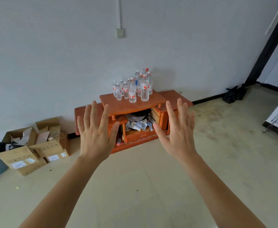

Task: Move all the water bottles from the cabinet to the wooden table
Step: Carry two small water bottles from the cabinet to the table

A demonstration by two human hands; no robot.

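Water bottles (133,89): the whole cluster stands upright on the raised middle top of the orange cabinet (118,106), by the wall. None has been carried off as far as this shows, and the wooden counter is out of view. Your left hand (95,135) and right hand (179,130) hover apart from the bottles, each grip spread wide and holding nothing. My read: all of the task is left to do. Cardboard boxes (36,145) sit on the floor to the left.

Pale wall (52,55), beige floor (143,178), cardboard boxes (36,148)
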